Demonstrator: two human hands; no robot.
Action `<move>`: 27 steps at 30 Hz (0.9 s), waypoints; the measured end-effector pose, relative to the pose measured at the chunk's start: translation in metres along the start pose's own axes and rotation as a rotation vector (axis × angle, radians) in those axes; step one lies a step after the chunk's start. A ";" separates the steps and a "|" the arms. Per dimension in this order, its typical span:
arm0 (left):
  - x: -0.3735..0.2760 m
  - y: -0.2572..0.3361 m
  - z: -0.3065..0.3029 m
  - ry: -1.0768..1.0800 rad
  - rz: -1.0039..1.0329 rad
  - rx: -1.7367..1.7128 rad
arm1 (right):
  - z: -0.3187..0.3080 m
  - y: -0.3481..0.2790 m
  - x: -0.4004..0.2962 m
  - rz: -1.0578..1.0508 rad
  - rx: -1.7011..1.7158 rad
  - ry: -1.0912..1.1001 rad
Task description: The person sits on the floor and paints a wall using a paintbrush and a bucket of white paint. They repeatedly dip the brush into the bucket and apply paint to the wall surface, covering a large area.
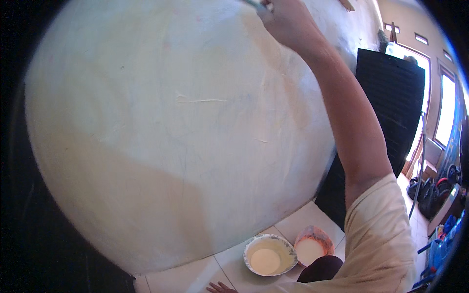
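Raised to the top edge of the view, my right hand grips a thin greenish handle; the rest of that tool is out of view. It is close to a pale wall with uneven whitish coating and a few raised ridges. My left hand, only partly seen at the bottom edge, has its fingers apart and holds nothing visible. It is by the tiled floor, though contact cannot be made out. A round bowl of cream-coloured paint stands right of it, beside an orange-stained container of whitish liquid.
A tall black panel-like object stands against the wall at the right. Beyond it are a bright doorway, a window, a thin pole and a clutter of dark bags. Blue plastic items lie at lower right.
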State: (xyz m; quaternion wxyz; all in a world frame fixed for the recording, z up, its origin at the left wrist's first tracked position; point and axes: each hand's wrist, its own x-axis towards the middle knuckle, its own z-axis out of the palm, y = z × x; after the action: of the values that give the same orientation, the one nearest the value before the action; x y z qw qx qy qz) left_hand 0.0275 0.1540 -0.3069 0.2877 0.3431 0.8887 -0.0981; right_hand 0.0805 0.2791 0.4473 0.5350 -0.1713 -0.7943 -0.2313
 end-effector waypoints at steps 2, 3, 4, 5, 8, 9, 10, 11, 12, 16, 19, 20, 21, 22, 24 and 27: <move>-0.003 -0.006 -0.003 -0.052 -0.004 0.002 | 0.022 -0.007 0.028 0.083 0.070 0.042; -0.004 -0.001 -0.009 -0.078 0.027 0.010 | 0.054 0.016 0.047 0.009 -0.015 0.087; -0.005 0.001 -0.014 -0.109 0.047 0.015 | 0.077 0.025 0.056 -0.068 -0.086 0.126; -0.005 -0.007 -0.014 -0.144 0.043 0.010 | 0.086 0.005 0.029 -0.109 -0.098 0.018; -0.005 -0.015 -0.017 -0.216 0.093 0.014 | 0.100 -0.030 -0.065 -0.133 -0.053 -0.093; -0.004 -0.014 -0.020 -0.231 0.122 0.024 | 0.083 -0.038 -0.094 -0.157 -0.051 -0.236; -0.003 -0.020 -0.019 -0.254 0.132 0.028 | 0.070 -0.042 -0.111 -0.179 -0.030 -0.378; -0.003 -0.025 -0.018 -0.278 0.148 0.038 | 0.057 -0.041 -0.109 -0.140 0.002 -0.455; -0.002 -0.030 -0.019 -0.307 0.167 0.045 | 0.042 -0.044 -0.107 -0.102 0.034 -0.536; 0.004 -0.025 -0.031 -0.434 0.354 0.151 | 0.006 -0.046 -0.045 -0.133 0.003 -0.172; 0.007 -0.030 -0.037 -0.558 0.486 0.244 | -0.010 -0.096 0.010 0.278 0.248 -0.121; 0.009 -0.029 -0.040 -0.591 0.527 0.273 | 0.018 -0.082 0.032 0.203 0.235 -0.067; 0.011 -0.026 -0.045 -0.621 0.573 0.304 | 0.047 -0.076 0.039 0.123 0.216 -0.014; 0.012 -0.022 -0.052 -0.643 0.620 0.339 | 0.080 -0.067 0.034 -0.045 0.082 -0.009; 0.015 -0.013 -0.072 -0.658 0.705 0.395 | 0.111 -0.084 -0.012 -0.251 -0.020 0.004; -0.006 -0.023 -0.120 -0.608 0.764 0.437 | 0.100 -0.110 -0.112 -0.221 0.112 -0.411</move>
State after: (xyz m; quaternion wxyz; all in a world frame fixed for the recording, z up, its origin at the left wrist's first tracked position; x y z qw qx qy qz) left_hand -0.0373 0.1783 -0.2061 0.4694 0.6501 0.5359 -0.2643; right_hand -0.0124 0.2392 0.2909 0.3420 -0.0967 -0.9121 -0.2044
